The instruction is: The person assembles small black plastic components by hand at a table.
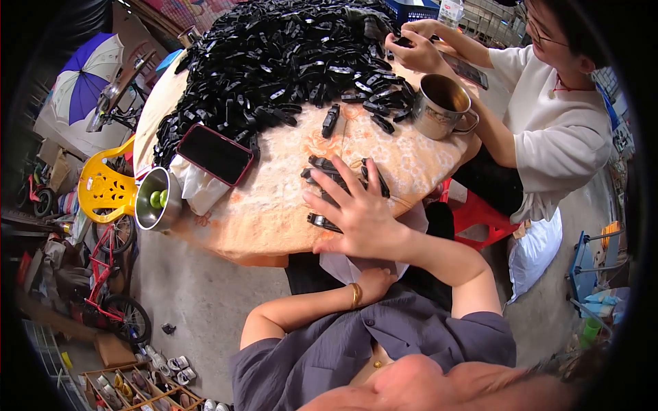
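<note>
My right hand [356, 212] lies flat with fingers spread over a small cluster of black plastic parts [325, 171] at the near edge of the round table [274, 212], which has an orange patterned cover. My left hand [375, 282], with a gold bracelet at the wrist, is below the table edge, gripping a white bag [343, 266] held under the rim. A large heap of the same black parts [288, 61] covers the far half of the table.
A phone in a red case [214, 154], a metal mug [442, 106] and a metal bowl with green fruit [156, 198] are on the table. A person in a white top [555, 130] handles parts at the far right, above a red stool [480, 216]. A yellow chair [103, 188] and a bicycle [113, 288] stand at the left.
</note>
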`<control>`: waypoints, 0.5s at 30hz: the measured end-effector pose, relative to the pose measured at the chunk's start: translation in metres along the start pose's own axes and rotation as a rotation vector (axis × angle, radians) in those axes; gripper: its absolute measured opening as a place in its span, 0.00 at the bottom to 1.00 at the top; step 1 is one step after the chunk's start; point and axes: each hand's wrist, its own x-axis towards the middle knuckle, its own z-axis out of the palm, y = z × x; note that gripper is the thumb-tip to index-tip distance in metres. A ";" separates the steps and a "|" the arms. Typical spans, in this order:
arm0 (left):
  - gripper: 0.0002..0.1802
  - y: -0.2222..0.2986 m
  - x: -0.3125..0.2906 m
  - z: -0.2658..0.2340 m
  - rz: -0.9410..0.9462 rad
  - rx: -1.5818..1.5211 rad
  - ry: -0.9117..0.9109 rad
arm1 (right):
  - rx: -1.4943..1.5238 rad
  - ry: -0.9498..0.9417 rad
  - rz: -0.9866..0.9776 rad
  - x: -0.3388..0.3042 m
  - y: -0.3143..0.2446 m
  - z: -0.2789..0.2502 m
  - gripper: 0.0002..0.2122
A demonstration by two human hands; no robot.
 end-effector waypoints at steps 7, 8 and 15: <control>0.11 0.006 -0.006 -0.014 -0.111 -0.007 -0.045 | 0.058 -0.214 0.035 0.029 0.028 0.003 0.28; 0.11 0.006 -0.005 -0.014 -0.106 -0.001 -0.058 | 0.108 -0.245 0.047 0.028 0.030 0.000 0.26; 0.11 0.005 0.000 -0.013 -0.114 0.026 -0.158 | 0.145 -0.097 0.001 -0.011 0.017 -0.017 0.21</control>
